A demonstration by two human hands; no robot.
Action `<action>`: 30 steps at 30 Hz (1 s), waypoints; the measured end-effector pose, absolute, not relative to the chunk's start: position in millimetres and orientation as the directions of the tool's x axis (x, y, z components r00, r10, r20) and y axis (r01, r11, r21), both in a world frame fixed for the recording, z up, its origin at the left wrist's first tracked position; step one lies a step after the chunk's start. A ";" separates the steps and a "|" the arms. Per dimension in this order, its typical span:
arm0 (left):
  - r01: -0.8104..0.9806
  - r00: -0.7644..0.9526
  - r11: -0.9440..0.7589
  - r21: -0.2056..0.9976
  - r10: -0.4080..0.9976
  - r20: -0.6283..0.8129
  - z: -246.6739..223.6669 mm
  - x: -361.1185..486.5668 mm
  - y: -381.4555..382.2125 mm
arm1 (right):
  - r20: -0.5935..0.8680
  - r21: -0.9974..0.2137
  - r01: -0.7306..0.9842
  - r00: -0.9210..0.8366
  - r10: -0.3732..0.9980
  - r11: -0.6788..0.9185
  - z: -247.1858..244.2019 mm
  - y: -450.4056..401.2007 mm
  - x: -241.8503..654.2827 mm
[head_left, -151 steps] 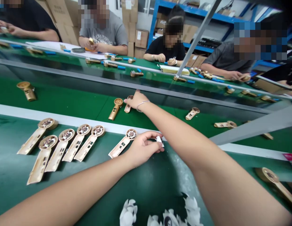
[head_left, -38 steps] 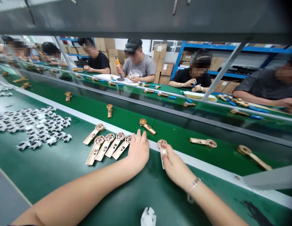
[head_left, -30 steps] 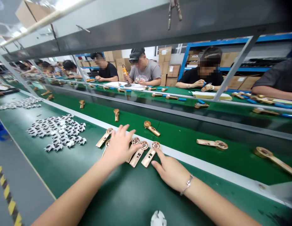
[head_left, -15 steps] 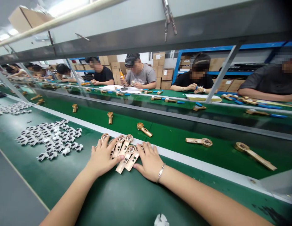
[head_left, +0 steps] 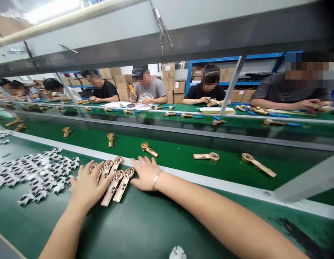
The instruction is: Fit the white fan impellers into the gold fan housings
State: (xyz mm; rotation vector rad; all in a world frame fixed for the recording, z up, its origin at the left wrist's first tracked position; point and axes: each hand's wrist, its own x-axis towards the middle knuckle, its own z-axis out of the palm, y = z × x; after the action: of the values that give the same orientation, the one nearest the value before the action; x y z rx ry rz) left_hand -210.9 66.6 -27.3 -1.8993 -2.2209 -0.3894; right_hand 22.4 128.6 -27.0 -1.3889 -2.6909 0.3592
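Note:
Several gold handle-shaped parts with round ring heads [head_left: 123, 184] lie side by side on the green bench, slanting toward me. My left hand [head_left: 88, 183] rests over the left ones with its fingers spread, its thumb by the middle parts. Just right of the group is my right hand [head_left: 146, 174], fingers apart and reaching over the pale strip [head_left: 180, 174], holding nothing. A silver bracelet circles that wrist. Beyond the strip, on the green belt, a gold part [head_left: 149, 149] lies past my right fingertips. What touches the left fingertips is partly hidden.
White pieces with dark centres [head_left: 40, 172] cover the bench at left; another white piece [head_left: 178, 253] is at the bottom edge. More gold parts [head_left: 258, 165] lie along the belt. A slanted metal post [head_left: 304, 176] stands at right. Several people work across the line.
The view has turned right, shifting the scene left. My right hand has come away from the gold parts toward the belt, and its fingers are farther apart. My left hand stays over the group.

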 end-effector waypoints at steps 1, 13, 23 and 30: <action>0.988 -0.148 0.125 0.088 0.929 0.340 -25.0 -206.9 66.1 | -0.024 -0.216 0.839 -0.516 0.856 0.499 -19.3 135.7 42.6; 0.979 0.183 -0.200 0.033 0.942 0.281 -36.7 -183.3 71.9 | -0.267 0.082 0.995 0.083 0.960 -0.064 -19.1 172.6 227.6; 0.963 0.144 -0.212 0.166 0.927 0.347 -31.6 -191.8 70.9 | -0.078 -0.018 0.879 -0.476 0.876 0.476 7.4 150.9 96.1; 0.905 0.316 -0.392 0.164 0.880 0.354 -39.8 -189.5 70.0 | -0.020 -0.125 0.700 -0.710 0.704 0.703 -3.5 120.2 4.2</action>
State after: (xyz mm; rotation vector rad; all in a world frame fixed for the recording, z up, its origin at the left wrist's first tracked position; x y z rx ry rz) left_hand -189.5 70.0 -39.8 -2.4959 -1.6953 -0.6054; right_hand 4.2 120.2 -3.5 -1.1841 -2.8717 0.1921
